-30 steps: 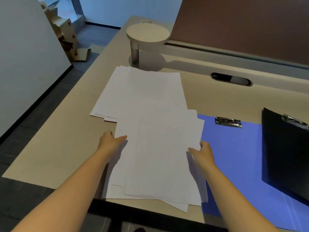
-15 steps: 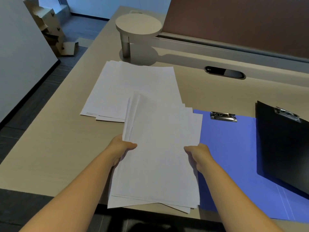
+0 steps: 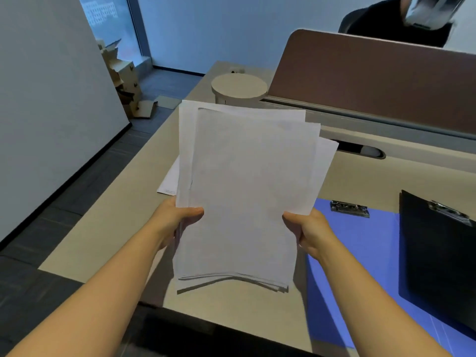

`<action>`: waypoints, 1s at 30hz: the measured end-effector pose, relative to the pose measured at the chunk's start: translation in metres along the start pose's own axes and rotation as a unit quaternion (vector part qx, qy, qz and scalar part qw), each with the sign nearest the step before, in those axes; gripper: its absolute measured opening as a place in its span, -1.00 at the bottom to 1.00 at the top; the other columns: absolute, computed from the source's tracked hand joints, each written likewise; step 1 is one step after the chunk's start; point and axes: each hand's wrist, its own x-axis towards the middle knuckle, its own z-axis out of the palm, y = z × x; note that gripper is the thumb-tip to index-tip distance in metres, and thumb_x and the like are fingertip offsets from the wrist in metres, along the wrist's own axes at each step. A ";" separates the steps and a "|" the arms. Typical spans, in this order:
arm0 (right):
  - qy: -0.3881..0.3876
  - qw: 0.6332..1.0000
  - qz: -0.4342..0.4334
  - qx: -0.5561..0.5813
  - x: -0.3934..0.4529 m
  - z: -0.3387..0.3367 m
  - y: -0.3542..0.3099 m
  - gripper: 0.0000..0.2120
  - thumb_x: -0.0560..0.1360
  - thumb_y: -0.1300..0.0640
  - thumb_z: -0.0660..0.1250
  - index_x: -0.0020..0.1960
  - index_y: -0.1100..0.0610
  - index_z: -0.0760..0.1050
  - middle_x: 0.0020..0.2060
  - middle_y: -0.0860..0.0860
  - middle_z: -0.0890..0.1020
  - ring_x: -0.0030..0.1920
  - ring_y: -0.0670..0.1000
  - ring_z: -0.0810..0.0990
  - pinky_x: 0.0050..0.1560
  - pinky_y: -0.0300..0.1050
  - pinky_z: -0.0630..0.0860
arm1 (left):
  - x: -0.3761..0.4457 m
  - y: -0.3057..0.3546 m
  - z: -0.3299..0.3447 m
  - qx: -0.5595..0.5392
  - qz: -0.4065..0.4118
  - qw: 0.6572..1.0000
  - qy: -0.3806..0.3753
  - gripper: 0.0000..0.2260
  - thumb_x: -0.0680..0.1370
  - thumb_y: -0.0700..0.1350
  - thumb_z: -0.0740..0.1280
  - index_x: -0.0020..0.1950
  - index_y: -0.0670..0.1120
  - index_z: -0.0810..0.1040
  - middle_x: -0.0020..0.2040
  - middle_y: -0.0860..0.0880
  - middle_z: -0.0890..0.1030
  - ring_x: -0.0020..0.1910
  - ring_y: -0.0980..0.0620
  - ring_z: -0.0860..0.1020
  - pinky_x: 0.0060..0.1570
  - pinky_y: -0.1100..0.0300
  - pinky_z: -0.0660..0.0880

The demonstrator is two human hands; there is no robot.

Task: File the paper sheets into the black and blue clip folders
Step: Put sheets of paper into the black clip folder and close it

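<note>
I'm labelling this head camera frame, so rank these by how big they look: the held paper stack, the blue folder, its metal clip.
1. Held paper stack, though nearness to the camera inflates it
2. Blue folder, partly covered
3. Metal clip

One head-worn, wide-angle view looks forward and down from above the near edge of a desk (image 3: pixel 98 228). It sits close: both forearms enter from the bottom corners and a raised stack of paper (image 3: pixel 244 191) fills the centre. The view reaches across the desk to a brown divider (image 3: pixel 373 81), with floor at left.
</note>
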 end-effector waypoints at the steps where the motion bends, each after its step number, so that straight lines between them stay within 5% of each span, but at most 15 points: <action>1: 0.004 1.000 -0.022 -0.010 -0.002 0.003 -0.007 -0.65 0.47 0.47 0.21 0.25 0.35 0.43 0.01 0.10 0.55 0.04 0.10 0.49 -0.10 -0.21 0.48 | -0.003 0.006 -0.001 -0.001 0.014 1.000 0.008 -0.71 0.47 -0.43 0.26 0.17 -0.24 0.46 -0.14 -0.11 0.58 -0.21 -0.02 0.54 -0.37 0.35 0.60; 4: 0.002 0.995 -0.082 -0.059 -0.008 0.011 -0.023 -0.84 0.44 0.42 0.29 -0.06 0.23 0.54 -0.21 0.05 0.59 -0.07 0.10 0.54 -0.13 -0.16 0.47 | -0.009 0.023 -0.008 -0.019 0.056 0.998 0.030 -0.68 0.43 -0.42 0.31 0.18 -0.28 0.50 -0.12 -0.09 0.63 -0.16 -0.05 0.56 -0.14 0.16 0.55; 6: -0.034 0.992 -0.102 -0.062 -0.013 0.014 -0.031 -0.79 0.41 0.42 0.33 -0.19 0.11 0.53 -0.23 0.03 0.60 -0.16 0.07 0.57 -0.17 -0.16 0.48 | -0.014 0.032 -0.014 -0.046 0.081 0.995 0.036 -0.75 0.40 -0.44 0.33 -0.01 -0.16 0.57 -0.30 0.06 0.70 -0.19 0.03 0.58 -0.19 0.23 0.57; 12: -0.113 0.981 -0.133 -0.079 -0.025 0.021 -0.046 -0.71 0.15 0.30 0.37 -0.16 0.07 0.56 -0.15 0.05 0.63 -0.10 0.09 0.57 -0.04 -0.02 0.51 | -0.027 0.043 -0.017 -0.070 0.140 0.987 0.043 -0.67 0.37 -0.48 0.34 -0.13 -0.04 0.52 -0.14 -0.01 0.60 -0.15 0.05 0.56 -0.31 0.35 0.58; 17: -0.090 0.982 -0.153 -0.073 -0.030 0.023 -0.052 -0.75 0.35 0.45 0.36 -0.20 0.10 0.55 -0.20 0.05 0.62 -0.14 0.07 0.56 0.01 0.01 0.50 | -0.033 0.046 -0.004 -0.081 0.145 0.986 0.031 -0.74 0.40 -0.46 0.32 -0.06 -0.14 0.54 -0.25 0.01 0.65 -0.18 0.04 0.57 -0.12 0.20 0.55; 23: -0.049 0.984 -0.162 -0.057 -0.033 0.031 -0.068 -0.85 0.41 0.36 0.36 -0.08 0.18 0.53 -0.21 0.01 0.61 -0.20 0.01 0.57 -0.03 -0.08 0.54 | -0.036 0.070 -0.005 -0.074 0.174 0.982 0.024 -0.66 0.42 -0.42 0.33 0.12 -0.12 0.44 -0.12 -0.02 0.55 -0.11 0.00 0.53 0.03 0.02 0.50; 30: -0.088 0.978 -0.174 -0.079 -0.037 0.033 -0.073 -0.80 0.42 0.40 0.33 -0.07 0.14 0.53 -0.20 -0.01 0.61 -0.21 -0.06 0.57 -0.36 -0.39 0.55 | -0.034 0.070 -0.018 -0.039 0.207 0.977 0.021 -0.68 0.41 -0.39 0.35 0.06 -0.07 0.44 -0.08 0.01 0.56 -0.04 0.01 0.52 -0.02 0.16 0.49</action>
